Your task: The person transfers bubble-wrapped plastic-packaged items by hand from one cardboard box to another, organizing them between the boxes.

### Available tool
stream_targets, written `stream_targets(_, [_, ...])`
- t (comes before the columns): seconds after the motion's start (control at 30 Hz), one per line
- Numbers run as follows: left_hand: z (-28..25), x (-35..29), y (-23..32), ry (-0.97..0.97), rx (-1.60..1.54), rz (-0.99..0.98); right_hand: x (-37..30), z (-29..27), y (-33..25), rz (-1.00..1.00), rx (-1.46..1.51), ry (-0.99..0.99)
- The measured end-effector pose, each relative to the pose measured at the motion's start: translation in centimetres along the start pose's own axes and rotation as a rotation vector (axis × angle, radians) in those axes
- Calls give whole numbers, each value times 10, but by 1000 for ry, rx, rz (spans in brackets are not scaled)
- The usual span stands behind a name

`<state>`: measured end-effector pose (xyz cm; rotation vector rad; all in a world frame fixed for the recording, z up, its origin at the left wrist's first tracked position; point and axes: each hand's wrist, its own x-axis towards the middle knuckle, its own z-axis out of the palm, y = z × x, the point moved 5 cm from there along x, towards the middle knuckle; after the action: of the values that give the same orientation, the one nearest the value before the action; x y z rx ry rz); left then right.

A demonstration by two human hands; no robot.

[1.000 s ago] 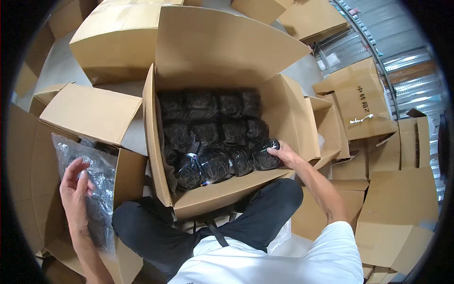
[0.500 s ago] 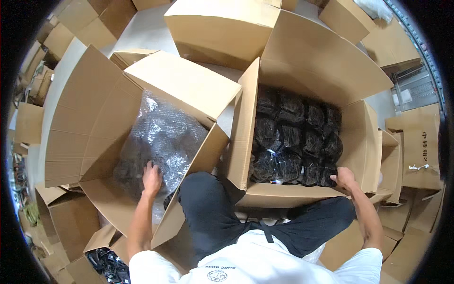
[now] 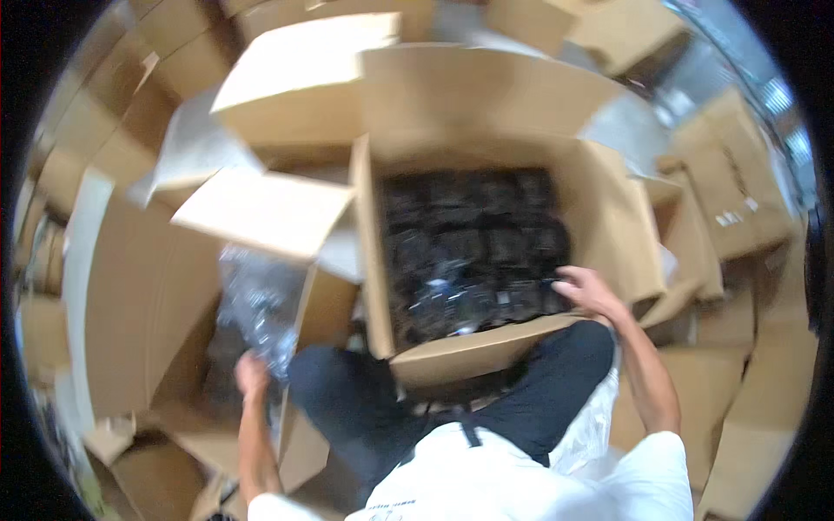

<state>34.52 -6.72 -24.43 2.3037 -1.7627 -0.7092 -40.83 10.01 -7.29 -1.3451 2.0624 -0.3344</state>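
Note:
Bubble wrap (image 3: 259,300) lies over dark contents in the open cardboard box (image 3: 148,295) on the left. My left hand (image 3: 251,375) is at the wrap's lower part, its fingers smeared by motion; any grip there is unclear. Rows of dark, plastic-wrapped bundles (image 3: 473,234) fill the bottom of the larger open carton (image 3: 486,352) in front of me. My right hand (image 3: 586,290) reaches over that carton's near right corner. Its fingers are loosely bent and apart beside the end bundle, with nothing visible in them.
A closed carton (image 3: 295,78) stands beyond the two boxes. Further cartons (image 3: 734,178) and an open box (image 3: 686,234) crowd the right side. Stacked boxes (image 3: 130,95) line the far left. Clear plastic (image 3: 591,425) lies beside my right leg.
The whole view has shifted and blurred. My right hand has moved slightly inward over the carton's corner. My left hand is now lower along the bubble wrap, nearer its bottom edge.

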Motion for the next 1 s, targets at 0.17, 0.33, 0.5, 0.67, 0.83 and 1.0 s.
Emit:
stream_targets(0.17, [-158, -12, 165, 327, -578, 575, -14, -31, -152, -386, 313, 11])
stream_targets(0.33, [-157, -188, 429, -343, -661, 1067, -68, -25, -296, -1140, 771, -7])
stream_targets(0.5, [-175, -267, 469, -30, -546, 1318, -62, -104, -183, -1050, -59, 680])
stream_targets(0.67, [-122, -222, 411, -229, -647, 791, -67, -221, 193, 127, -553, 802])
stream_targets(0.83, [-101, -226, 393, -222, -539, 647, -164, -117, 190, 220, -203, 1153])
stream_targets(1.0, [-74, -236, 403, -318, -539, 640, -228, 145, 325, 946, -39, 420])
